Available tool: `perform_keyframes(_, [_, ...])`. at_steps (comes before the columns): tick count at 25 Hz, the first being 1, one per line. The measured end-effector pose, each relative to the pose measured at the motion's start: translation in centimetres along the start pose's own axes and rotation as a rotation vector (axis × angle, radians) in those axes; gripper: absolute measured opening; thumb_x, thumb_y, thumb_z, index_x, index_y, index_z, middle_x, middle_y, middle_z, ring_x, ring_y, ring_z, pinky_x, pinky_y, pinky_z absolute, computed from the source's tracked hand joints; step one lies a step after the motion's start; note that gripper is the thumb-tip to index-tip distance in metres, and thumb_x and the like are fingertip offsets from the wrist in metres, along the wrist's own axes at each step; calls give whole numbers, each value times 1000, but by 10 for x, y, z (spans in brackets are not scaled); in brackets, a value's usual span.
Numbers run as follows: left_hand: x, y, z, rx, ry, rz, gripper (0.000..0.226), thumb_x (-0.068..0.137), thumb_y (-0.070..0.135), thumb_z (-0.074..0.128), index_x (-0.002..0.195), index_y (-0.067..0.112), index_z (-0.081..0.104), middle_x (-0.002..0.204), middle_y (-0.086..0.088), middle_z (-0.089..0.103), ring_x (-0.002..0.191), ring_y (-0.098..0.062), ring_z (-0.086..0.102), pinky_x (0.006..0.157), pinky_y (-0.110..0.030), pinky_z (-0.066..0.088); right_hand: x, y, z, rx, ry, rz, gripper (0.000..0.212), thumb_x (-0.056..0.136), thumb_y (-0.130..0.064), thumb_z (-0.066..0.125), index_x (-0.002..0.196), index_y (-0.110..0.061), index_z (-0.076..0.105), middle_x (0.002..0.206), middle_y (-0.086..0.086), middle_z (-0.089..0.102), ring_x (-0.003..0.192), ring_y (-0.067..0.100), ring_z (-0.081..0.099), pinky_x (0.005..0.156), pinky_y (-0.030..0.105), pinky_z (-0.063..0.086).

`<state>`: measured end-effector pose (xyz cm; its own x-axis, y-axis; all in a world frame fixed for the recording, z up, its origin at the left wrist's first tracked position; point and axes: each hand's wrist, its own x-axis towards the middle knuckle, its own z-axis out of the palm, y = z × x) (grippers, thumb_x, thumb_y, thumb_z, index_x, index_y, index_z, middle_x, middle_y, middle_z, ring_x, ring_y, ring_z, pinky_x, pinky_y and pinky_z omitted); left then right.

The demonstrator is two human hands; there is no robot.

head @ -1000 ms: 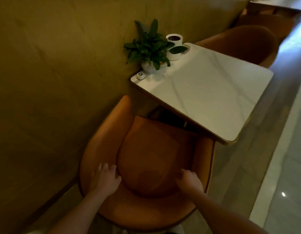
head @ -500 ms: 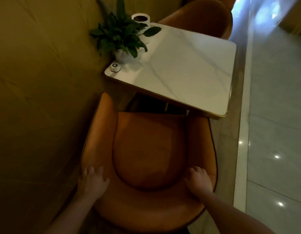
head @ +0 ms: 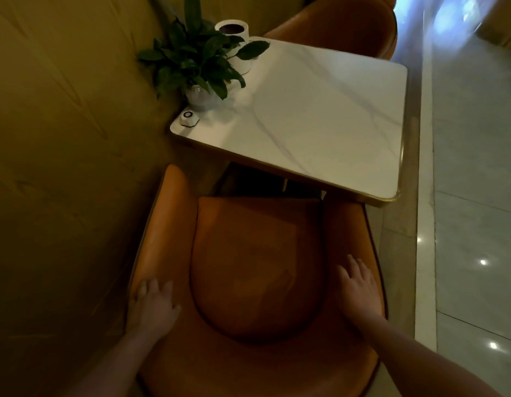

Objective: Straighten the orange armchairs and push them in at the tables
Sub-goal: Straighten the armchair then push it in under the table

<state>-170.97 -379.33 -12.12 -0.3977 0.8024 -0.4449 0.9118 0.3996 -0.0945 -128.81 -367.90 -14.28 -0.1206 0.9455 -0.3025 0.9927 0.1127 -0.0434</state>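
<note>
Orange armchairs point(head: 168, 224), two; white table point(head: 320, 116), one.

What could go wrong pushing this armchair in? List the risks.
The armchair's right arm sits at the table's gold edge; a push may bump it and shake the potted plant. Its left arm runs close to the wall and might scrape. The left hand and right hand lie flat and could slip.
</note>
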Motion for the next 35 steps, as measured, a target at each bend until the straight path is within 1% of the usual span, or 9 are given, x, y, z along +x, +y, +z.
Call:
perform_keyframes(6, [64, -9, 8, 93, 89, 44, 76, 91, 55, 55, 155, 26, 27, 159, -12, 28, 148, -36, 18, 117, -51, 26, 43, 20, 8, -76, 34, 75, 73, 96, -27, 58, 158, -22, 19, 166, 11, -8, 151, 34, -15, 120, 48, -3])
perform_keyframes(11, [116, -23, 10, 224, 113, 216, 73, 91, 55, 54, 154, 23, 33, 166, -12, 10, 153, -36, -3, 121, -52, 1, 71, 13, 13, -122, 48, 140, 82, 94, -34, 61, 159, -21, 12, 166, 8, -10, 149, 36, -18, 122, 54, 8])
perform_keyframes(15, [141, -18, 12, 280, 174, 279, 74, 87, 54, 59, 149, 18, 41, 167, -16, 6, 151, -36, -12, 113, -56, -23, 94, 14, 9, -143, 98, 172, 82, 95, -35, 59, 159, -20, 10, 166, 5, -12, 150, 32, -20, 122, 59, 5])
perform_keyframes(17, [155, -16, 13, 325, 200, 316, 76, 85, 54, 63, 147, 14, 46, 165, -18, 13, 152, -36, -9, 114, -60, -18, 102, 15, 8, -152, 89, 189, 85, 92, -35, 63, 158, -24, 11, 166, 2, -12, 150, 32, -19, 120, 65, 6])
perform_keyframes(20, [167, -19, 20, 349, 229, 337, 79, 72, 49, 78, 136, 6, 59, 158, -22, 32, 151, -35, 0, 118, -66, 9, 108, 16, 9, -130, 102, 251, 91, 88, -38, 69, 158, -34, 10, 166, 1, -16, 150, 40, -11, 117, 64, 20])
perform_keyframes(25, [166, -18, 23, 562, 296, 301, 71, 98, 48, 37, 158, 14, 19, 165, -22, -13, 148, -43, -23, 114, -65, -13, 107, 13, 8, -144, 105, 283, 95, 86, -36, 71, 157, -37, 8, 165, 4, -18, 141, 42, 20, 106, 53, 42])
perform_keyframes(27, [165, -18, 25, 583, 289, 321, 69, 97, 44, 40, 157, 15, 23, 165, -23, -11, 148, -44, -22, 114, -65, -12, 107, 12, 7, -157, 107, 286, 98, 86, -36, 72, 157, -36, 5, 164, 6, -21, 139, 41, 20, 106, 51, 41])
perform_keyframes(31, [174, -30, 25, 522, 287, 340, 71, 82, 41, 67, 143, 9, 51, 163, -24, 17, 151, -44, -8, 118, -66, -4, 107, 7, 3, -162, 72, 284, 105, 82, -37, 77, 157, -36, 3, 163, 9, -21, 137, 41, 25, 107, 49, 41])
perform_keyframes(35, [179, -33, 21, 551, 302, 342, 69, 88, 44, 58, 149, 17, 42, 166, -19, 11, 152, -41, -10, 116, -63, -15, 100, 0, 5, -178, 58, 298, 109, 80, -34, 79, 157, -36, 1, 163, 12, -20, 134, 41, 28, 108, 49, 40])
